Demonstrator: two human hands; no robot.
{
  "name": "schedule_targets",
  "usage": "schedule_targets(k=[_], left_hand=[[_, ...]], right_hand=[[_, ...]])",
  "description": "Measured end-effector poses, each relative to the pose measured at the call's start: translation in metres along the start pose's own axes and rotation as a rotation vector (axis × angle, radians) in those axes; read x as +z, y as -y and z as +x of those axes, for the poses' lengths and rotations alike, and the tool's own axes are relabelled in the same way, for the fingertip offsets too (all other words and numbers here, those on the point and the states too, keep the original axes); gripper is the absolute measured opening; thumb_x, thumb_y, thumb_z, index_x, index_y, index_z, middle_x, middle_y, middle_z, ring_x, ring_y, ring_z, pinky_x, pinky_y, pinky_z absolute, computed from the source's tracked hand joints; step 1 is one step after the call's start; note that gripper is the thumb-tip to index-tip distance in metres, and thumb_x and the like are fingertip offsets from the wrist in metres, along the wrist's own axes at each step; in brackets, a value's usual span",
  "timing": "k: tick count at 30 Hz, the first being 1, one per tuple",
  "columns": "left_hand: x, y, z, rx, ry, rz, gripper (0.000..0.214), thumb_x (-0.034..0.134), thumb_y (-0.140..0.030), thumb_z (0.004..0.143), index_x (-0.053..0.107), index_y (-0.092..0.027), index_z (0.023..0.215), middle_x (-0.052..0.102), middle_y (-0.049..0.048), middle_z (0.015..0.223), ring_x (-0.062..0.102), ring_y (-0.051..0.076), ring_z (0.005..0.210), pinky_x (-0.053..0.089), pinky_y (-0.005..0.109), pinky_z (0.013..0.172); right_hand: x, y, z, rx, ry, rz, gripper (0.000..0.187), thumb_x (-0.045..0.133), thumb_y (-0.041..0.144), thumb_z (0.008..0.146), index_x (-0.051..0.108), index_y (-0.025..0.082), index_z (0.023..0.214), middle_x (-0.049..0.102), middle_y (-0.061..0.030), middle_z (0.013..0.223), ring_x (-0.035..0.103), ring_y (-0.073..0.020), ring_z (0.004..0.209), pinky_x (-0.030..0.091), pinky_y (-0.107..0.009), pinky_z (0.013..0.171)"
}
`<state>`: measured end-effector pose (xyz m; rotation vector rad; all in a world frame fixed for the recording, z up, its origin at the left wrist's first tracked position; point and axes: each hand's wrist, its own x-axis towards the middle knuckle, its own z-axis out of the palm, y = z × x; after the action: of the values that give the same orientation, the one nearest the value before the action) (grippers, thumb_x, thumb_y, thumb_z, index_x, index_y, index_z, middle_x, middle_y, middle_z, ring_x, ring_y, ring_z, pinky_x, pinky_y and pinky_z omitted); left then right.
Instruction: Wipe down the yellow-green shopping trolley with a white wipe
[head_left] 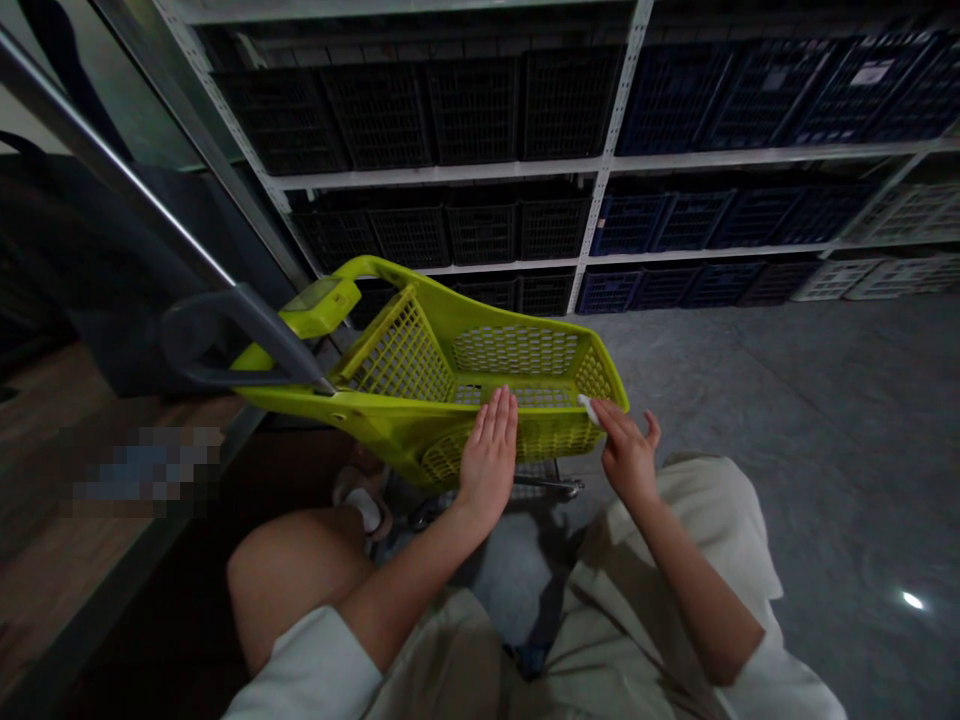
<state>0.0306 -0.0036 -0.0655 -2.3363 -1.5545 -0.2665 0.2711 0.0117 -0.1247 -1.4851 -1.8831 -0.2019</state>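
Note:
A small yellow-green plastic shopping cart (375,405) with lattice walls stands in front of my knees. My left hand (489,450) lies flat on its near rim, fingers stretched out together and pointing over the basket. At the right end of the same rim, my right hand (628,455) presses a small white cloth (588,408) under its fingertips, with some of its other fingers raised. Only a small piece of the cloth shows, so whether it is fabric or tissue is unclear. A grey handle (247,340) on a metal pole crosses the cart's left end.
White metal shelving (600,200) with rows of black crates (472,110) and blue crates (675,95) runs along the back. Grey floor (787,400) lies to the right. A wooden surface (45,580) is at the left, partly blurred out. Another person's foot may be beside the cart.

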Motion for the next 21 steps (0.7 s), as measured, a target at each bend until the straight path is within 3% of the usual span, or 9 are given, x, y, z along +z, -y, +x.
schedule_targets(k=[2, 4, 7, 11, 13, 16, 21], left_hand=[[0.001, 0.000, 0.000, 0.000, -0.001, -0.014, 0.070, 0.044, -0.008, 0.089, 0.019, 0.003, 0.153, 0.016, 0.0203, 0.163, 0.007, 0.027, 0.152, 0.019, 0.042, 0.126], [0.001, 0.000, -0.001, -0.002, -0.006, -0.021, 0.071, 0.044, -0.008, 0.088, 0.018, 0.003, 0.153, 0.016, 0.0202, 0.163, 0.006, 0.027, 0.152, 0.019, 0.042, 0.126], [0.001, -0.001, -0.001, -0.008, -0.026, -0.034, 0.070, 0.042, -0.008, 0.088, 0.018, 0.003, 0.153, 0.016, 0.0198, 0.163, 0.006, 0.026, 0.152, 0.022, 0.043, 0.125], [0.003, -0.001, -0.002, 0.000, -0.047, -0.025, 0.067, 0.039, -0.006, 0.088, 0.022, 0.004, 0.152, 0.019, 0.0201, 0.162, 0.006, 0.026, 0.151, 0.022, 0.042, 0.125], [0.003, -0.001, -0.002, 0.005, -0.045, -0.008, 0.066, 0.039, -0.006, 0.088, 0.024, 0.005, 0.151, 0.019, 0.0210, 0.162, 0.005, 0.027, 0.151, 0.021, 0.042, 0.125], [0.003, 0.000, -0.002, 0.002, -0.048, -0.008, 0.065, 0.038, -0.006, 0.089, 0.023, 0.004, 0.151, 0.019, 0.0207, 0.162, 0.005, 0.026, 0.151, 0.022, 0.042, 0.125], [0.002, 0.001, -0.001, 0.006, -0.023, -0.021, 0.069, 0.041, -0.007, 0.089, 0.018, 0.005, 0.153, 0.015, 0.0208, 0.163, 0.004, 0.026, 0.152, 0.020, 0.042, 0.125]], right_hand=[[0.002, -0.019, -0.005, 0.064, -0.042, 0.024, 0.066, 0.038, 0.003, 0.077, 0.054, 0.028, 0.136, 0.064, -0.0055, 0.136, 0.057, -0.0191, 0.128, 0.012, -0.050, 0.117], [0.007, -0.017, -0.006, 0.163, -0.084, 0.049, 0.061, 0.037, 0.005, 0.079, 0.057, 0.027, 0.131, 0.064, -0.0063, 0.135, 0.056, -0.0207, 0.129, 0.015, -0.052, 0.115], [0.015, 0.026, 0.002, 0.261, -0.126, 0.043, 0.059, 0.037, 0.004, 0.079, 0.059, 0.026, 0.129, 0.066, -0.0070, 0.133, 0.054, -0.0227, 0.131, 0.017, -0.053, 0.113], [0.025, 0.105, 0.020, 0.085, 0.005, 0.099, 0.064, 0.039, 0.001, 0.077, 0.056, 0.025, 0.134, 0.064, -0.0053, 0.136, 0.051, -0.0198, 0.133, 0.014, -0.049, 0.116], [0.025, 0.124, 0.026, 0.024, 0.062, 0.119, 0.067, 0.039, 0.001, 0.075, 0.053, 0.025, 0.136, 0.062, -0.0054, 0.138, 0.051, -0.0186, 0.133, 0.013, -0.046, 0.117], [0.018, 0.113, 0.026, -0.052, 0.114, 0.093, 0.074, 0.040, -0.001, 0.072, 0.050, 0.027, 0.140, 0.060, -0.0040, 0.140, 0.050, -0.0178, 0.133, 0.008, -0.047, 0.118], [0.003, 0.032, 0.007, -0.014, 0.045, 0.012, 0.074, 0.041, 0.001, 0.072, 0.050, 0.029, 0.140, 0.061, -0.0038, 0.139, 0.052, -0.0181, 0.132, 0.011, -0.048, 0.118]])
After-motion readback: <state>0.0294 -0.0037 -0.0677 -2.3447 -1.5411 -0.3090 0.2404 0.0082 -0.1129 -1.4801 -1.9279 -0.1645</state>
